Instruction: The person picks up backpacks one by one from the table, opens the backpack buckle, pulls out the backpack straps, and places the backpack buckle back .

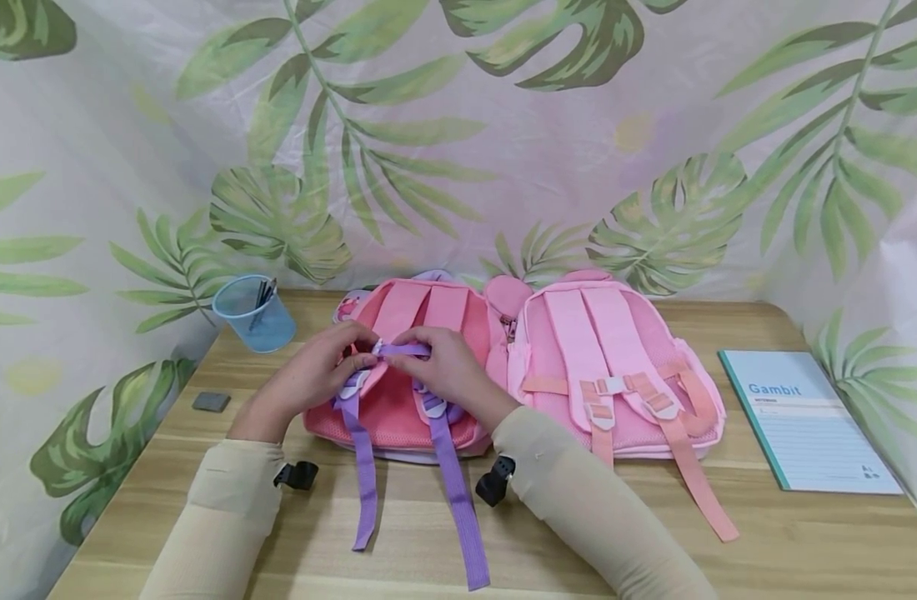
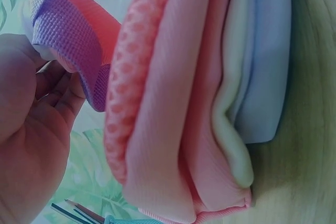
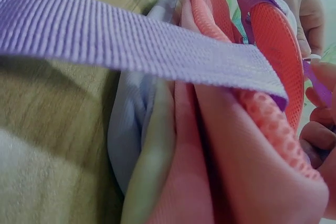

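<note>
A coral-pink backpack (image 1: pixel 391 412) with purple webbing lies with its shoulder straps facing up. Above it, my left hand (image 1: pixel 319 367) pinches the purple chest strap (image 1: pixel 406 350) beside a small white buckle piece (image 1: pixel 378 345). From the other side, my right hand (image 1: pixel 451 367) pinches the same strap between thumb and fingers. Two loose purple strap tails (image 1: pixel 454 500) hang over the backpack's lower edge onto the table. In the left wrist view, purple webbing (image 2: pixel 68 32) loops beside the left fingers. The buckle's details are mostly hidden by the fingertips.
Touching on the right lies a light pink backpack (image 1: pixel 537 333), its peach chest strap joined by a white buckle (image 1: pixel 614 384). A notebook (image 1: pixel 811 425) is at far right. On the left are a blue mesh pen cup (image 1: pixel 267 329) and a small grey block (image 1: pixel 211 402).
</note>
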Demonstrator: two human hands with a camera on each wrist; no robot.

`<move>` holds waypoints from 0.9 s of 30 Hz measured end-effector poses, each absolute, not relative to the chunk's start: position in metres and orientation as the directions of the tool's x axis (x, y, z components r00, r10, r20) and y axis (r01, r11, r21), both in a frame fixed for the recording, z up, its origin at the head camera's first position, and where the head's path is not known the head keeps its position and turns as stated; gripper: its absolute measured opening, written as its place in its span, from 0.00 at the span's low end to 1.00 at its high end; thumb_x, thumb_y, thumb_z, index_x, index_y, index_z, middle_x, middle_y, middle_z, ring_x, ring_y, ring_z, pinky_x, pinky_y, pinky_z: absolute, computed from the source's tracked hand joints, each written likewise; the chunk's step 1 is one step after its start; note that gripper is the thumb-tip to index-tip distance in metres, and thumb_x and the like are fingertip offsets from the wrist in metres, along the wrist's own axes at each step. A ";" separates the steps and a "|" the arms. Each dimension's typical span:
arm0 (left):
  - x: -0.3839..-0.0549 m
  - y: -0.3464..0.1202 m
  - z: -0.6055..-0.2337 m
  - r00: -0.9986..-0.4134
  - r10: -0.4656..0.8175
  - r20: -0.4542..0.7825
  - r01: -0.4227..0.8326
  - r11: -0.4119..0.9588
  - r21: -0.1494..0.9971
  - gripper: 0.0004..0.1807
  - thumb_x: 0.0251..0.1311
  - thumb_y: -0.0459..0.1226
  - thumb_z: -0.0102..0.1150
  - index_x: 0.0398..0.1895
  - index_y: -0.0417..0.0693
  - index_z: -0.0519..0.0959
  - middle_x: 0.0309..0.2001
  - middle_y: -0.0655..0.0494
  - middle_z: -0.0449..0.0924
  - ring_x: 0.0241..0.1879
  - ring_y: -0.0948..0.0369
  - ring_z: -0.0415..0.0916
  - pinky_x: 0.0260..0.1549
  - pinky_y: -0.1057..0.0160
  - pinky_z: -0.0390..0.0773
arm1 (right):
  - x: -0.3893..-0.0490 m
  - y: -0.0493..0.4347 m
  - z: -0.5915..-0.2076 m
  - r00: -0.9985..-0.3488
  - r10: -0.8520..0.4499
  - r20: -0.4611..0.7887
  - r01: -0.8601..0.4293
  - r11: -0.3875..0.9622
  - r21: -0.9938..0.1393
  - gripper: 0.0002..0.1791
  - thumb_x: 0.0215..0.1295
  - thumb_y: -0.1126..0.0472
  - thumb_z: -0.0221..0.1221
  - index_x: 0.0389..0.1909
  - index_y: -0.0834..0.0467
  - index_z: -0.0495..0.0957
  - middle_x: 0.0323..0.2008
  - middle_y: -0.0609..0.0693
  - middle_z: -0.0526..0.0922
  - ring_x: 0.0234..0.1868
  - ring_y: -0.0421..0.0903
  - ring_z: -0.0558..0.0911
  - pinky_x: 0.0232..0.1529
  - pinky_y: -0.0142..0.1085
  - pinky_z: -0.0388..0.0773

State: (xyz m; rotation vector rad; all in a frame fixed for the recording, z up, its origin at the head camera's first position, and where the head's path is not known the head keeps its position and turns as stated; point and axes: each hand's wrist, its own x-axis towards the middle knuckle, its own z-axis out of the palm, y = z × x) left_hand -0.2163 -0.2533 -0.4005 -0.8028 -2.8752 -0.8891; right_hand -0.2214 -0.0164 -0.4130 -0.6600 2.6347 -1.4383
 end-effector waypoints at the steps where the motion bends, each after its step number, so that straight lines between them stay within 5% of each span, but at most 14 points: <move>1: -0.216 -0.253 -0.400 -0.868 0.467 0.168 0.481 0.708 0.518 0.13 0.71 0.31 0.68 0.56 0.46 0.83 0.51 0.51 0.84 0.47 0.55 0.78 0.50 0.52 0.83 | -0.221 -0.017 -0.413 -0.905 -0.400 0.143 -0.336 0.469 -0.816 0.17 0.73 0.49 0.70 0.56 0.52 0.88 0.54 0.50 0.91 0.54 0.47 0.85 0.60 0.41 0.81; 18: -0.217 -0.254 -0.404 -0.846 0.478 0.235 0.526 0.677 0.515 0.11 0.72 0.30 0.66 0.54 0.44 0.83 0.51 0.50 0.85 0.46 0.55 0.78 0.48 0.55 0.81 | -0.223 -0.024 -0.411 -0.915 -0.377 0.144 -0.314 0.441 -0.841 0.13 0.71 0.55 0.71 0.53 0.54 0.89 0.51 0.50 0.92 0.49 0.44 0.84 0.55 0.36 0.80; 27: -0.217 -0.254 -0.406 -0.836 0.482 0.261 0.543 0.663 0.516 0.11 0.71 0.29 0.67 0.53 0.44 0.84 0.51 0.50 0.86 0.48 0.55 0.79 0.50 0.50 0.82 | -0.224 -0.030 -0.411 -0.920 -0.379 0.102 -0.276 0.439 -0.855 0.14 0.71 0.56 0.71 0.53 0.56 0.90 0.52 0.51 0.92 0.55 0.46 0.86 0.60 0.38 0.81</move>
